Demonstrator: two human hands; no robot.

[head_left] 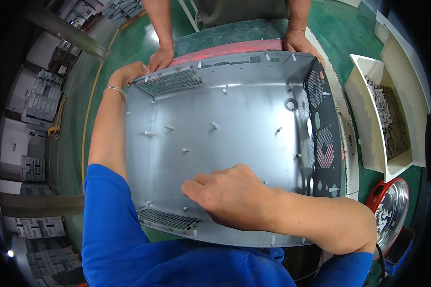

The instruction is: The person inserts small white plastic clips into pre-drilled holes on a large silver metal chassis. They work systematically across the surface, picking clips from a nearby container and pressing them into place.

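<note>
A wide, shallow grey sheet-metal case (244,134) lies open side up in front of me. Small pale plugs (214,125) stick up from its floor and several more sit along its rims. At the far left corner, my left hand (130,72) is closed on the case's edge, a bracelet on that wrist. My right hand (227,193) hovers over the near part of the case floor, fingers curled together and pointing left. Whatever it may pinch is hidden by the fingers. Mesh vents (172,81) show at the left end, and a perforated dark panel (326,143) forms the right side.
Across the table, another person's two hands (301,42) rest by the far edge, near a pink strip (230,47). To the right stand a cream bin (357,91) of small parts and a red-rimmed bowl (401,201) of white plugs. Stacked goods (40,103) line the left.
</note>
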